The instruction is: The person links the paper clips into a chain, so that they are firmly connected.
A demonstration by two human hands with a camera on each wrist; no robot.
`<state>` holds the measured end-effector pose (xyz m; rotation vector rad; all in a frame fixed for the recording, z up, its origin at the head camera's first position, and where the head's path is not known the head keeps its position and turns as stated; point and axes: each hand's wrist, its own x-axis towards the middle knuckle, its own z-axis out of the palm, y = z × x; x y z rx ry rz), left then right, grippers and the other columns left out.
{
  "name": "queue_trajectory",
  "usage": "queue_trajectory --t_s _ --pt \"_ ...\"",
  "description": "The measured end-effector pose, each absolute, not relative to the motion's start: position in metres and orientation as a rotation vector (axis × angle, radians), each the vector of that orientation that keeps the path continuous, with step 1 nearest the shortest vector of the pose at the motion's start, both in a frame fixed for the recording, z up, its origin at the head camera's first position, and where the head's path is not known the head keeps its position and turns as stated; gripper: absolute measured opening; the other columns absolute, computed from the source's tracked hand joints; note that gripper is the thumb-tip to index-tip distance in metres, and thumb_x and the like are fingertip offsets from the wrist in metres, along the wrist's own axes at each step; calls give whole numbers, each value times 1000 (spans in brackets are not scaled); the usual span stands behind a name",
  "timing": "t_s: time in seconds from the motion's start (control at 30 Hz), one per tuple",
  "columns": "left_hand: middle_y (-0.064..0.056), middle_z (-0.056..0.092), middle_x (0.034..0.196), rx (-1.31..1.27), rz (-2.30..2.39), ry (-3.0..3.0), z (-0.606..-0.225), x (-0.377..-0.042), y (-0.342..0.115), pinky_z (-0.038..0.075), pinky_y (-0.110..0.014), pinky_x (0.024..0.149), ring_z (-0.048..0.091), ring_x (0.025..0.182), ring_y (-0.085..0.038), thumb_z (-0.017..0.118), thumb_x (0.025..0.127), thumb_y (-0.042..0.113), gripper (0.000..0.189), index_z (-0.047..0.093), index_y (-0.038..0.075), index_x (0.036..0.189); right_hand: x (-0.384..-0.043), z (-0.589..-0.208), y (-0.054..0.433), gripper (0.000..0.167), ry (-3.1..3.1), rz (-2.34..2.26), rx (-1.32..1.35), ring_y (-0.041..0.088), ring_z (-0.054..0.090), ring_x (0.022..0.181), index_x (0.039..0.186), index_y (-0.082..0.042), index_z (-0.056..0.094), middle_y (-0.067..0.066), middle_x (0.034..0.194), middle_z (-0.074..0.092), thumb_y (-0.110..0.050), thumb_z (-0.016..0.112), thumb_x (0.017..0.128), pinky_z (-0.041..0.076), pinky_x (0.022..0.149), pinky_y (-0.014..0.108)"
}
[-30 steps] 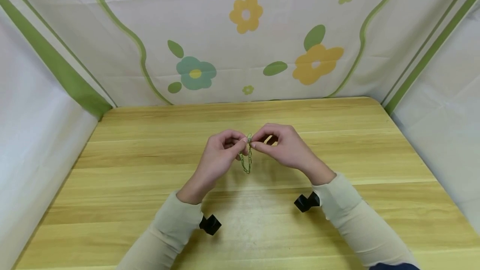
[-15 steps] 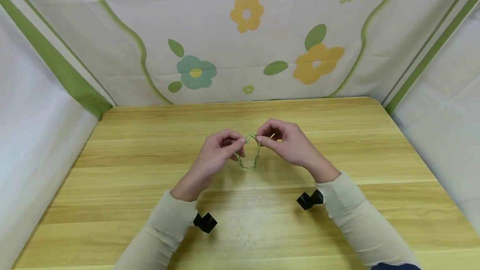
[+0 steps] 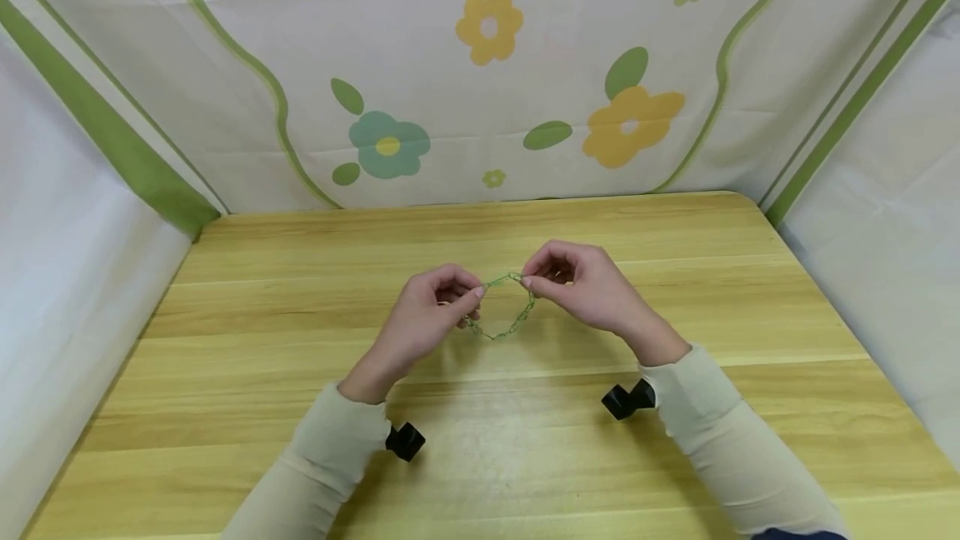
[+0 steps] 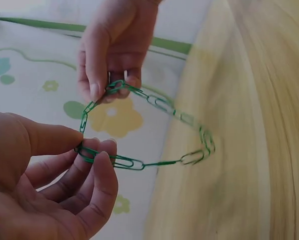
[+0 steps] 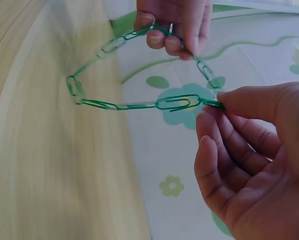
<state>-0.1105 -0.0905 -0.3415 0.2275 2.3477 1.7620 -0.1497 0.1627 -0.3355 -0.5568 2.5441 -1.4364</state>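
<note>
A chain of green paper clips [image 3: 513,327] hangs as a loop between both hands, above the table. My left hand [image 3: 429,312] pinches one part of the loop between thumb and index finger; its other fingers curl loosely below. On the opposite side my right hand [image 3: 583,283] pinches the chain the same way. In the left wrist view, a short stretch of paper clips [image 4: 83,122] spans between the two hands, and the longer part sags away over the table. The right wrist view shows the linked paper clips [image 5: 179,102] joined end to end, slightly blurred at the far side.
The wood-grain table [image 3: 495,457] lies under the hands. A white cloth [image 3: 450,90] with printed flowers rises behind its back edge, and white cloth walls stand at both sides. Black wrist-worn devices [image 3: 406,442] sit under the beige sleeves [image 3: 330,448].
My hands have moved apart, the right one to the right and the left one slightly left. The paper clip loop, narrow a second ago, has spread wider between them.
</note>
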Motion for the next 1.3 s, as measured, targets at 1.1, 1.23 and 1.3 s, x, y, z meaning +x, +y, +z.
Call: queue_trajectory --t_s 1.1,1.23,1.3 --pt "-8 73 92 42 1296 2813 -407 -192 -65 52 -33 76 64 83 -21 73 100 11 7 77 7 96 -215 -396 144 8 2768 -1001 -299 23 66 91 103 -10 70 8 99 72 -18 73 102 54 86 37" --pt "-8 72 92 40 1280 2816 -408 -196 -65 52 -32 75 64 84 -21 73 100 10 5 75 6 96 -217 -397 145 6 2786 -972 -310 23 66 92 103 -9 72 8 99 72 -15 71 102 54 86 37" --pt "-8 71 92 36 1270 2815 -408 -198 -65 52 -32 74 64 84 -21 73 100 10 4 74 7 97 -219 -398 145 7 2803 -954 -308 23 65 92 102 -9 73 8 99 72 -15 70 103 54 86 38"
